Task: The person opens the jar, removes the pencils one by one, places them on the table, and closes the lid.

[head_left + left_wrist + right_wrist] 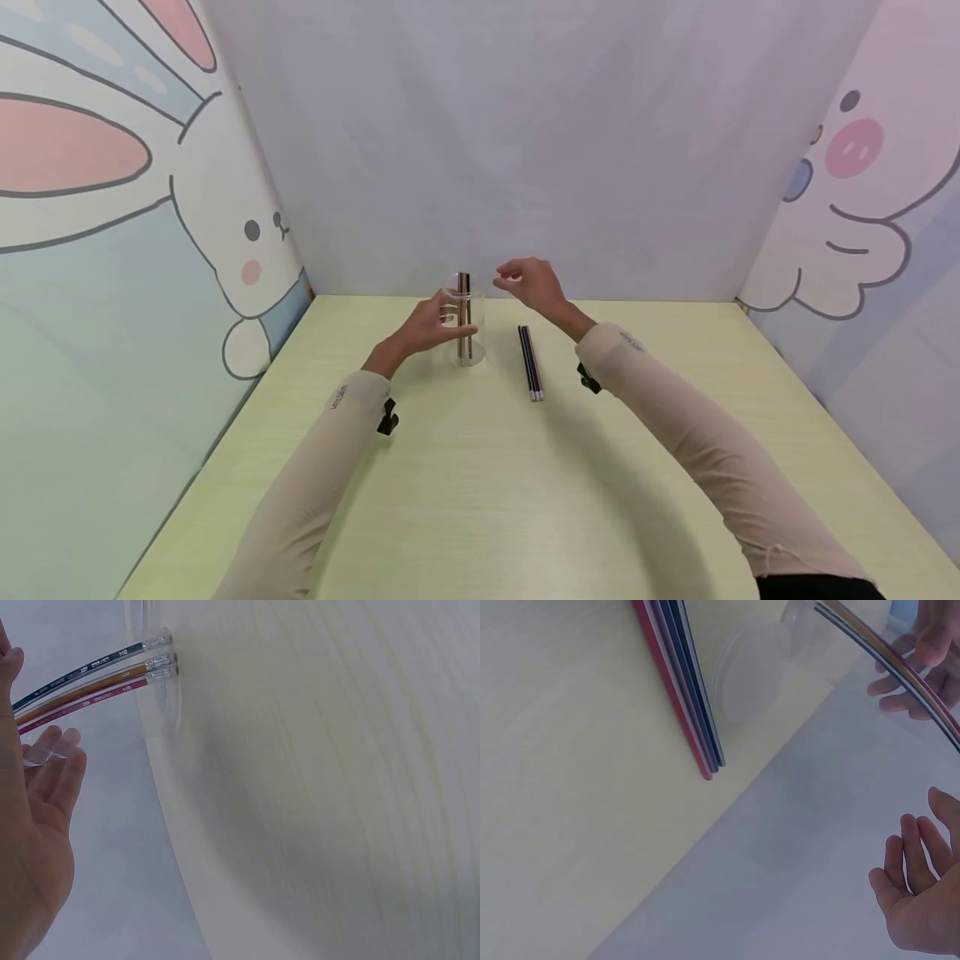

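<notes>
My left hand grips a clear cylindrical cup, thumb across its near side and fingers behind it. The cup stands upright on the table. Inside it are three pencils, dark green, orange and red, with their eraser ends down at the base. Right of the cup's rim, a short way off, my right hand hovers with loosely bent fingers and holds nothing. Below that hand, several more pencils lie side by side on the table, their silvery ends toward me.
The pale yellow table runs back to a plain grey curtain. Printed side panels stand left and right, one with a rabbit, the other with a pig. A pale round patch shows beside the cup; what it is I cannot tell.
</notes>
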A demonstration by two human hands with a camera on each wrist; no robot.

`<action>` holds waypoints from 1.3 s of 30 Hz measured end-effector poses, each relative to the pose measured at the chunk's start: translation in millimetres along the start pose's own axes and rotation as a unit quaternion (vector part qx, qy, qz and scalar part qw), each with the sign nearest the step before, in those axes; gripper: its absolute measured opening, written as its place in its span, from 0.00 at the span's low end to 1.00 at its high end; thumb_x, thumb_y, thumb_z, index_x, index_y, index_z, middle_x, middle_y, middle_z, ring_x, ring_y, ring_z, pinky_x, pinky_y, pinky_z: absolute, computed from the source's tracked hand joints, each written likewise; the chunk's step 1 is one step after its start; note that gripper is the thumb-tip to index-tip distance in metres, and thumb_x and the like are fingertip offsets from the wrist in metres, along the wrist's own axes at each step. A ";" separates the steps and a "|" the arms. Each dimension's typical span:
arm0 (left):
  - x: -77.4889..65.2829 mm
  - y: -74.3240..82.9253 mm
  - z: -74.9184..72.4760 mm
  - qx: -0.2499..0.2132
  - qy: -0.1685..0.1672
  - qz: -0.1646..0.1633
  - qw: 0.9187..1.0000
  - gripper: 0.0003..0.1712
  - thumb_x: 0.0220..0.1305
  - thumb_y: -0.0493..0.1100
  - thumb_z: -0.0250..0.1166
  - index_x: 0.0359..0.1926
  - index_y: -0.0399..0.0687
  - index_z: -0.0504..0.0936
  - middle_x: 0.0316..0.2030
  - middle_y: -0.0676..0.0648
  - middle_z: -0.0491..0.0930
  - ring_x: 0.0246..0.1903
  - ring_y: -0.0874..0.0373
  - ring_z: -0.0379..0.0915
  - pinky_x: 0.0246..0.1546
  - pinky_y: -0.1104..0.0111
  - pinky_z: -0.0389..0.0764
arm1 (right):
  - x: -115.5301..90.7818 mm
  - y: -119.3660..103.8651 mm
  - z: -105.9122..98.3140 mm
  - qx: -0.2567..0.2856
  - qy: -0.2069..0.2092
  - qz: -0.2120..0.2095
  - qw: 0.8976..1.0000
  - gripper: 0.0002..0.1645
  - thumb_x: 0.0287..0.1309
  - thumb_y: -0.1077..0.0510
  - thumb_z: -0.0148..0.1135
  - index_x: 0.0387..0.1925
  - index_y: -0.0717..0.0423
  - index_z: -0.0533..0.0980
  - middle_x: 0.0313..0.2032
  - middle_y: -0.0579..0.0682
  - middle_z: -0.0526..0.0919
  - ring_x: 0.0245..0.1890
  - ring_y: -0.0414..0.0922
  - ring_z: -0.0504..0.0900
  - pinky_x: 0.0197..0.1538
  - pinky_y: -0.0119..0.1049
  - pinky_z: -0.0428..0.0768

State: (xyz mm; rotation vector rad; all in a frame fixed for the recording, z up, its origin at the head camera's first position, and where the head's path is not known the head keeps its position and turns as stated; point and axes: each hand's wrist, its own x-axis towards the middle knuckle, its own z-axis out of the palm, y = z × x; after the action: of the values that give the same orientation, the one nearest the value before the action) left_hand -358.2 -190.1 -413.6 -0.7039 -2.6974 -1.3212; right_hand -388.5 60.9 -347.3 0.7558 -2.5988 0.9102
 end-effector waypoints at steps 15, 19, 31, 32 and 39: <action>-0.7 -0.3 -2.1 -0.021 -0.006 0.004 1.000 0.47 0.63 0.55 0.77 0.75 0.49 0.63 0.65 0.42 0.76 0.64 0.42 0.76 0.66 0.45 0.75 | 10.5 -30.8 -7.2 0.010 0.008 -0.048 0.999 0.15 0.71 0.54 0.67 0.52 0.59 0.86 0.49 0.55 0.89 0.49 0.50 0.87 0.54 0.48 0.84; -1.3 -0.5 -2.3 -0.019 -0.009 0.005 1.000 0.47 0.63 0.55 0.77 0.75 0.50 0.63 0.65 0.43 0.77 0.64 0.44 0.76 0.66 0.48 0.76 | 11.4 -38.2 -6.9 0.017 0.004 -0.051 0.999 0.15 0.71 0.54 0.67 0.52 0.57 0.86 0.49 0.54 0.89 0.49 0.50 0.87 0.54 0.48 0.85; -1.2 -1.8 0.0 -0.019 -0.010 -0.001 1.000 0.51 0.63 0.56 0.76 0.79 0.52 0.59 0.66 0.44 0.75 0.66 0.44 0.74 0.65 0.49 0.77 | 10.8 -45.4 -1.5 0.014 -0.016 -0.062 0.998 0.13 0.71 0.55 0.67 0.50 0.57 0.87 0.47 0.52 0.90 0.49 0.49 0.86 0.54 0.47 0.85; -1.2 -1.9 0.2 -0.019 -0.009 -0.001 1.000 0.51 0.63 0.56 0.76 0.79 0.52 0.59 0.65 0.44 0.75 0.65 0.44 0.74 0.65 0.49 0.77 | 10.5 -45.7 -1.2 0.014 -0.018 -0.062 0.998 0.13 0.71 0.54 0.67 0.50 0.57 0.88 0.47 0.52 0.90 0.49 0.49 0.86 0.54 0.47 0.85; -0.9 -1.9 0.7 -0.020 -0.007 0.007 1.000 0.50 0.63 0.56 0.76 0.79 0.54 0.59 0.64 0.45 0.76 0.65 0.45 0.74 0.64 0.50 0.78 | 10.1 -47.6 0.2 0.012 -0.028 -0.058 0.998 0.13 0.72 0.54 0.66 0.50 0.54 0.88 0.48 0.52 0.90 0.51 0.50 0.86 0.54 0.48 0.85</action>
State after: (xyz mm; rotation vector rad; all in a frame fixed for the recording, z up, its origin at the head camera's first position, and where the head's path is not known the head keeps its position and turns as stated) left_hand -358.1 -190.9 -415.6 -0.7372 -2.6793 -1.3766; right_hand -370.0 25.4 -319.7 0.9391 -2.5652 0.8990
